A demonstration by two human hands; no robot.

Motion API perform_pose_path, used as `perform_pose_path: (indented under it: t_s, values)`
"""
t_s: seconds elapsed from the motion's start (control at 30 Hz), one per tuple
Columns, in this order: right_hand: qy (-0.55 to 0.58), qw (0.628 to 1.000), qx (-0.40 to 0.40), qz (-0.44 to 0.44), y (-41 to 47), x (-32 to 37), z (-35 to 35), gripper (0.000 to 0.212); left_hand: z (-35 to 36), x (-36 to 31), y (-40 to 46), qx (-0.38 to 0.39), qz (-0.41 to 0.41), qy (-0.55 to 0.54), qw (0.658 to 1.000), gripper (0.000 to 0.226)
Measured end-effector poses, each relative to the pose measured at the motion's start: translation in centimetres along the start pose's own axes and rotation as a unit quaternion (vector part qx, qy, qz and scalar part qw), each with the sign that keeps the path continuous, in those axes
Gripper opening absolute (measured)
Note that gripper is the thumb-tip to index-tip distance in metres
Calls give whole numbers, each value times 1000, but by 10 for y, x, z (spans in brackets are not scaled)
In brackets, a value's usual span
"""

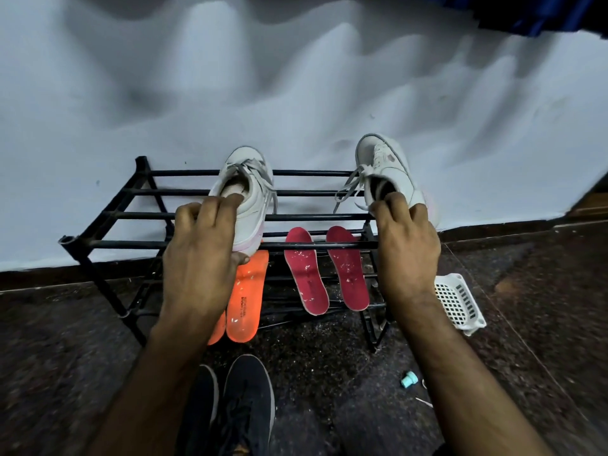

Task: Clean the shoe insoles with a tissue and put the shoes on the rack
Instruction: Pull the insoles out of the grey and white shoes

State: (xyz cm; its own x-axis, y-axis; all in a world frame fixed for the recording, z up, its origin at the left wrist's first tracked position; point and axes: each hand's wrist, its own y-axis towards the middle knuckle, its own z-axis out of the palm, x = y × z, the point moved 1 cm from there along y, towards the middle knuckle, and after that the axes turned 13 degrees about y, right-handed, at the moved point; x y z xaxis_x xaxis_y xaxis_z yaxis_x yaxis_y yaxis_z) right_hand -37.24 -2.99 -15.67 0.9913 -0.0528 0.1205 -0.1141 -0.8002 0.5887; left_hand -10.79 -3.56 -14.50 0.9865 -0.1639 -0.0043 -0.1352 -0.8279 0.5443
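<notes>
— Pale wall [296, 77] behind, dark speckled floor [329, 373] below, and a black rack [108, 216] of bars standing against the wall. What sits on it?

— On the top bars, one white shoe [249, 205], toe to the wall. Lower down, two red insoles [306, 274] lie side by side, flecked with white. Two orange insoles [247, 301] lean at the rack's front, left of the red ones

— Any containers?

— A white basket [459, 302] on the floor, just right of the rack. I cannot tell what is in it

— And the hands?

— Left hand [197, 255] grips the shoe on the rack at its heel, fingers curled over the collar, thumb under the sole. Right hand [406, 245] holds a second white shoe [386, 174] by its heel, above the rack's right end, laces hanging. Both arms reach straight forward

— Anything else?

— A pair of dark shoes [246, 406] on the floor between the arms, and a small teal cap [409, 380] to their right
</notes>
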Motion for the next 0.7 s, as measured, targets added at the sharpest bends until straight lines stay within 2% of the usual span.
perform_pose_path:
  t_s: [0.13, 0.2, 0.3, 0.4, 0.57, 0.7]
  values:
    - [33, 999, -15, -3, -4, -4, -1, 53, 0, 0, -4, -23, 21, 25, 999, 78]
    - [71, 996, -49, 1, -6, -5, -4, 50, 0, -4, -6, -27, 31, 37, 998, 75]
    - [113, 988, -105, 13, -8, -1, -10, 41, -4, -15, -13, -49, 30, 18, 998, 71]
    - [134, 983, -128, 2, -14, 10, -18, 32, -11, -26, -23, -94, 24, -6, 995, 67]
    - [178, 982, -57, -18, -44, 26, -32, 33, -27, -37, -40, -126, 48, -3, 991, 61]
    - [187, 982, 9, -39, -71, 35, -47, 31, -28, -45, -65, -97, 93, -36, 990, 65]
